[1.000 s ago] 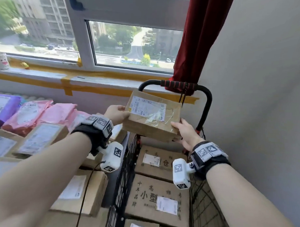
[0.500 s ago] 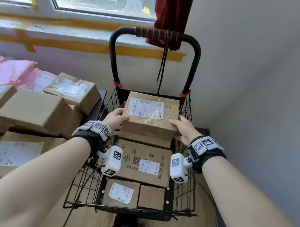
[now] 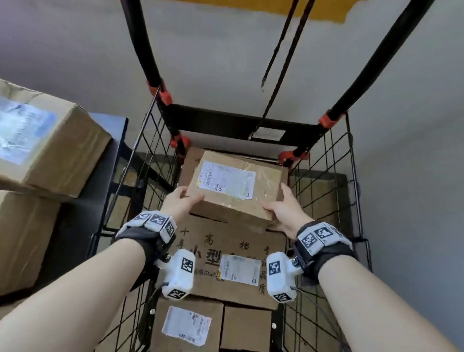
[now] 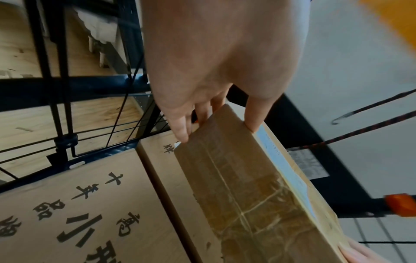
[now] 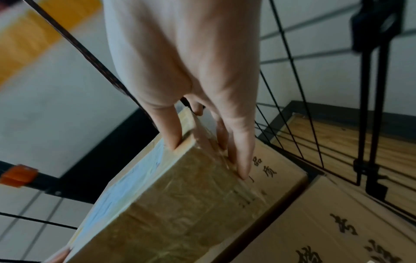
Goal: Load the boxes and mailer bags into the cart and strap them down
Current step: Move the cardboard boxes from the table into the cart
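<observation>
- Box point(image 3: 234, 189), taped cardboard with a shipping label, sits at the back of the wire cart point(image 3: 353, 187), atop a larger printed carton point(image 3: 228, 244).
- Left hand point(image 3: 178, 202) and right hand point(image 3: 282, 211) clamp its opposite ends, thumbs on top.
- Looks rigid and light; the tape may be slick, so the end edges are the best hold.

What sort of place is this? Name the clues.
Probably a room used for packing or dispatching parcels: labelled cardboard boxes stacked at the side, a wire cart already loaded with more, and a bungee strap hanging from its handle.

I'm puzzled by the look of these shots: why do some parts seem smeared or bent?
Head view: wide lens bows the cart handle; the stacked box at left is smeared. Wrist views: dim, yellow tape streaked, held box fairly sharp.
</observation>
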Demonstrator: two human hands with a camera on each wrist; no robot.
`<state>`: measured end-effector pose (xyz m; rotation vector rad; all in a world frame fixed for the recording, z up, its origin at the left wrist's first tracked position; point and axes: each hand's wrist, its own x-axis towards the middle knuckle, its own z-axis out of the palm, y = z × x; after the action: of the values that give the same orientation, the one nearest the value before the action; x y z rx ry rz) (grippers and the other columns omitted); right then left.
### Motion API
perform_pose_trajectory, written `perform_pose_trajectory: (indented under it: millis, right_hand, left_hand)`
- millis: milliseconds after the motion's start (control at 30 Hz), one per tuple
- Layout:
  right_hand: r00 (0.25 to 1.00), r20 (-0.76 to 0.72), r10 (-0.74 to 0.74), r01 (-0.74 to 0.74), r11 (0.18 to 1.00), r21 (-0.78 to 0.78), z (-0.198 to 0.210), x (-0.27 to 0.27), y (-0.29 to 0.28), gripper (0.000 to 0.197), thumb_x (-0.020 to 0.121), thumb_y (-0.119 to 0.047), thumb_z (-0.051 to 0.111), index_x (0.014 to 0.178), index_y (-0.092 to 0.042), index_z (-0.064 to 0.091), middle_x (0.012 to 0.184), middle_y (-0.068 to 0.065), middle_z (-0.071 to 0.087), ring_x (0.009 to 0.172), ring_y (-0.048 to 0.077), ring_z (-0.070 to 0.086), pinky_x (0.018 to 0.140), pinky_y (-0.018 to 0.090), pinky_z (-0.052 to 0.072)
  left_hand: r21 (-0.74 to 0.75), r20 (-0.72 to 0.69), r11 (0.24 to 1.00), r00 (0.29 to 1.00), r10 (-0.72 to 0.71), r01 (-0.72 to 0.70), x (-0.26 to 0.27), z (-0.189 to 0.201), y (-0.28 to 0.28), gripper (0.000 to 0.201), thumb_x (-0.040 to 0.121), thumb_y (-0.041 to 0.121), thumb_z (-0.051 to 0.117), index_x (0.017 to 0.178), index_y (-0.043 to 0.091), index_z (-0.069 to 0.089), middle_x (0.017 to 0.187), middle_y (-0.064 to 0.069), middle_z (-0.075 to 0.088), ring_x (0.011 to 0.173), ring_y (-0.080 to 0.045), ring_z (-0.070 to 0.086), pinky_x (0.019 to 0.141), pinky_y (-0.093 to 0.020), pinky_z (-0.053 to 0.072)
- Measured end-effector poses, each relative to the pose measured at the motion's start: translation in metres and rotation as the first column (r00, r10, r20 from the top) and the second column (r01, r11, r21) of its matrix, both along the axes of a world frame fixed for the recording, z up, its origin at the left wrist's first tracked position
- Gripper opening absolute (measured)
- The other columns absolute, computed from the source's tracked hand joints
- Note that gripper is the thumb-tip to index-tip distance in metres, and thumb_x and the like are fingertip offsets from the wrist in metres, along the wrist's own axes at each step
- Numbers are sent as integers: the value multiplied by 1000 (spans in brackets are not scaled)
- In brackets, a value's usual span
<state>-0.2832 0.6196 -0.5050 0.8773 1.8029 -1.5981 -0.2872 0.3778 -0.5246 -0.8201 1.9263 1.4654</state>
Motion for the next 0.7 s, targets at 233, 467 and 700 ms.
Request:
perform_pose_trajectory:
  millis: [233, 467, 700]
  right_hand:
    - [995, 93, 27, -30, 999, 28, -83, -23, -9, 111, 79, 1, 71, 144, -52, -3, 127, -1, 52, 105, 25, 60, 80, 56, 55]
    - [996, 88, 14, -18, 999, 38, -116, -49, -18, 104, 77, 8, 70, 144, -48, 14, 122, -4, 55, 106, 22, 60, 77, 52, 57]
    - [994, 81, 66, -75, 990, 117, -137, -80, -49, 81, 79, 0, 70, 144, -23, 29, 132, 4, 55, 115, 25, 57, 97, 51, 48]
  left_hand:
    - [-30, 35, 1000, 999, 7, -6, -29, -69, 1, 49, 91, 27, 58, 136, 16, 43, 122, -7, 55, 113, -24, 52, 99, -35, 40]
    - [-19, 32, 999, 999, 34, -34, -52, -105, -8, 59, 86, 30, 65, 138, 19, 40, 126, -5, 56, 115, -23, 54, 103, -38, 42]
    - [-62, -7, 986, 988, 152, -152, -60, -120, -17, 59, 90, 20, 60, 143, 14, 34, 129, -10, 54, 118, -26, 53, 106, -43, 40]
